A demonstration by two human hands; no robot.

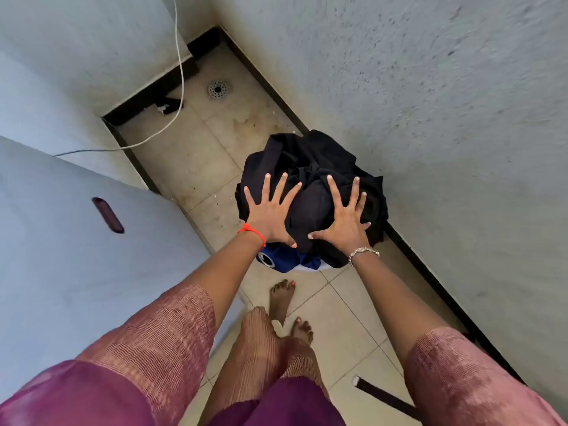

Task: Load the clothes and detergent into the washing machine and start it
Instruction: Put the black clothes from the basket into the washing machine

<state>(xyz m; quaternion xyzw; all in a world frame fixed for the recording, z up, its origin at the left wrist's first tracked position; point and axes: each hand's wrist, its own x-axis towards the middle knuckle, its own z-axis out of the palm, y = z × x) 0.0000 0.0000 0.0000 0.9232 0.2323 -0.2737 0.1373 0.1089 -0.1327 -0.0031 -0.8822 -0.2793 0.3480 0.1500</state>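
A heap of black clothes (pixel 310 167) fills a container on the tiled floor, with a blue cloth (pixel 285 261) showing at its near edge. My left hand (pixel 270 210) is spread wide, fingers straight, over the left side of the heap. My right hand (pixel 347 216) is spread the same way over the right side. Whether the palms touch the cloth cannot be told. The white top of the washing machine (pixel 76 272) fills the left side, with a dark recessed handle (pixel 108 215) in its lid.
Grey walls close in on the left and right of a narrow beige tiled floor (pixel 190 161). A white cable (pixel 172 118) runs down to the floor near a round drain (pixel 217 89). A dark strip (pixel 387 398) lies by my bare feet (pixel 281 298).
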